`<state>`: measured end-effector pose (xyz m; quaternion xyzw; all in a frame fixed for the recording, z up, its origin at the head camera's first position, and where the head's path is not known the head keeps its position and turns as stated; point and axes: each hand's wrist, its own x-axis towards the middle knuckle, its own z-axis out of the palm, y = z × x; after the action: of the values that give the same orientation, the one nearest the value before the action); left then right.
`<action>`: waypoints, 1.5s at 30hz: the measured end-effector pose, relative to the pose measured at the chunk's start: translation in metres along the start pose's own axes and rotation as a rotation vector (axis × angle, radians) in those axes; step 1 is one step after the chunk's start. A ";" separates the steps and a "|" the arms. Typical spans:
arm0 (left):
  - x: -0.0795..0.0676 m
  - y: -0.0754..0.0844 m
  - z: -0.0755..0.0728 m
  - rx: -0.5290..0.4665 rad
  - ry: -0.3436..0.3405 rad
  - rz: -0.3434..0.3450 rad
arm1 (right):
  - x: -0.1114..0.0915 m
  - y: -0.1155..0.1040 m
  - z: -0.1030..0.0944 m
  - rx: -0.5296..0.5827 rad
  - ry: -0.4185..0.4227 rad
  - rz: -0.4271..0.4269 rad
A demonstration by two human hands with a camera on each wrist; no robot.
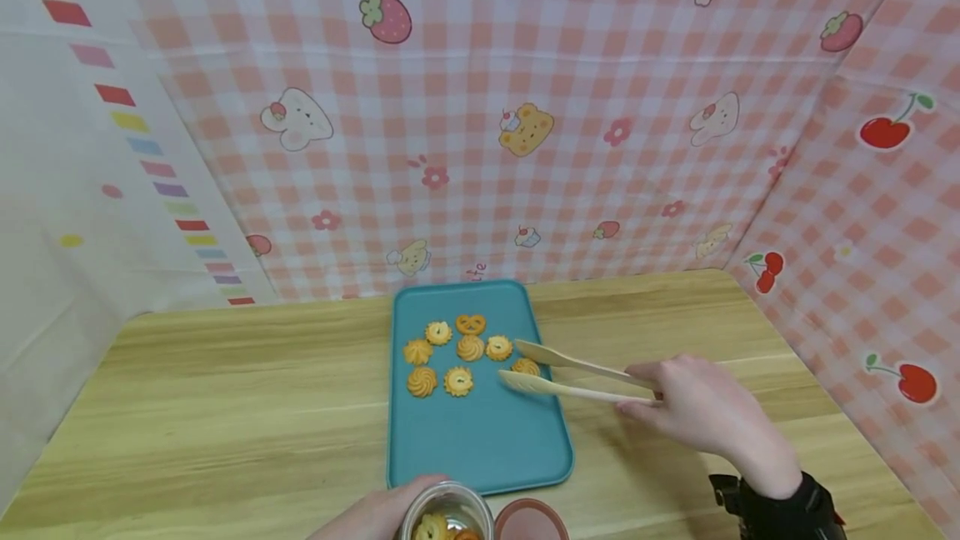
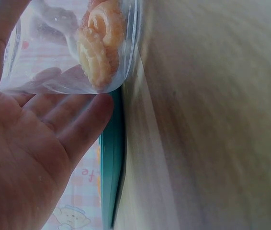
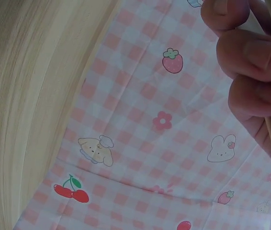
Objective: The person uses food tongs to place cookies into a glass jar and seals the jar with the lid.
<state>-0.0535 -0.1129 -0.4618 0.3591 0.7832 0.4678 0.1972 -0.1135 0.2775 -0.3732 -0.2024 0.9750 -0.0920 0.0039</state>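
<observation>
Pink-checked cloth (image 1: 637,48) rises behind and to the right of a wooden tabletop (image 1: 247,398), where a teal tray (image 1: 480,457) lies lengthwise before the person. Over its right edge reach the pale tongs (image 1: 585,392), their arms spread. The right hand (image 1: 693,407) grips them near the back end, fingers and thumb bent round the arms. At the near edge, the left hand (image 1: 382,511) holds a clear jar (image 1: 457,487) between thumb and fingers, the fingers fairly straight along its wall. Just beside the jar sits a round reddish lid (image 1: 531,521), or so it looks. Several cookies are on the tray; the swirled cookie (image 1: 526,367) by the right rim lies between the tong tips, ahead of the right hand and well apart from its fingers (whether either tip touches it, I cannot tell). A small pretzel (image 1: 471,323) lies farther back, and a few baked pieces (image 1: 431,527) are in the jar.

The step in hand, I judge, is lining the tongs up on that cookie; the next move calls for squeezing gently, since it may crumble, then lifting clear of its neighbours.
</observation>
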 end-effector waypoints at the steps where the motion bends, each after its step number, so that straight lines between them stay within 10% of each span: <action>1: 0.000 0.000 0.000 -0.005 -0.003 -0.006 | 0.000 0.000 0.000 0.000 -0.001 -0.004; 45: 0.000 0.002 0.000 -0.031 -0.015 -0.046 | -0.002 -0.008 -0.001 -0.003 0.046 -0.144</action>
<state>-0.0525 -0.1127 -0.4597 0.3415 0.7824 0.4723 0.2194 -0.1088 0.2715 -0.3711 -0.2699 0.9578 -0.0952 -0.0252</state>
